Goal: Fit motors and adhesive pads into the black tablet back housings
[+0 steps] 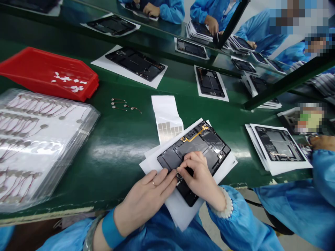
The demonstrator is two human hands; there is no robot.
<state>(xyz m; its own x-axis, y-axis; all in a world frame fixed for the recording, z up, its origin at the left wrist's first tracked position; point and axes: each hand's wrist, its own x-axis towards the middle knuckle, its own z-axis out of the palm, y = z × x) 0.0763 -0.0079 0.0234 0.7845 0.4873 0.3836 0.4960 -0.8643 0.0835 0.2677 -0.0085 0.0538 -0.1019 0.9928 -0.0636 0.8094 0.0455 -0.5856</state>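
Observation:
In front of me an opened tablet housing (193, 148), black with an orange flex cable (195, 135), lies tilted on white paper sheets (180, 211) at the table's front edge. My left hand (149, 193) lies flat, fingers stretched out, its fingertips at the housing's near left side. Close beside those fingertips, my right hand (197, 174) pinches at the same spot on the housing. Whatever is between its thumb and forefinger is too small or hidden to make out. Behind the housing lies a white backing sheet (166, 108) with grey square stickers (170, 130).
Left stand a red bin (49, 66) with white bits and a clear tray stack (44, 139) of wired coin-shaped parts. Several loose ones (123, 104) lie mid-table. More housings (136, 62) rest on paper behind. A co-worker's sleeve (323, 174) is at right; a green post (282, 80) slants nearby.

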